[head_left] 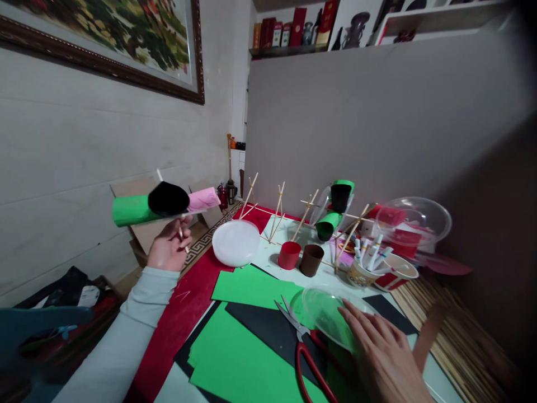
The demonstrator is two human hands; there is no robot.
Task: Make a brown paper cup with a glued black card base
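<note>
My left hand (172, 243) is raised at the left, its fingers closed round a thin wooden stick (185, 244). With it I hold up a paper craft piece made of a green paper tube (132, 210), a black round part (168, 199) and a pink paper tube (203, 198). Low on the right, my right hand (377, 347) lies with fingers stretched out over the edge of a clear plastic lid (331, 313). Beside that lid, red-handled scissors (300, 331) lie with blades slightly apart on green paper sheets (239, 358) and black paper (268, 330).
Stick frames (277, 210) stand along the table's back. Near them are a white round lid (235, 243), a red paper ring (289, 255), a brown paper ring (311, 260) and a paper cup (364, 274) of markers. A bundle of thin sticks (457, 336) lies at right.
</note>
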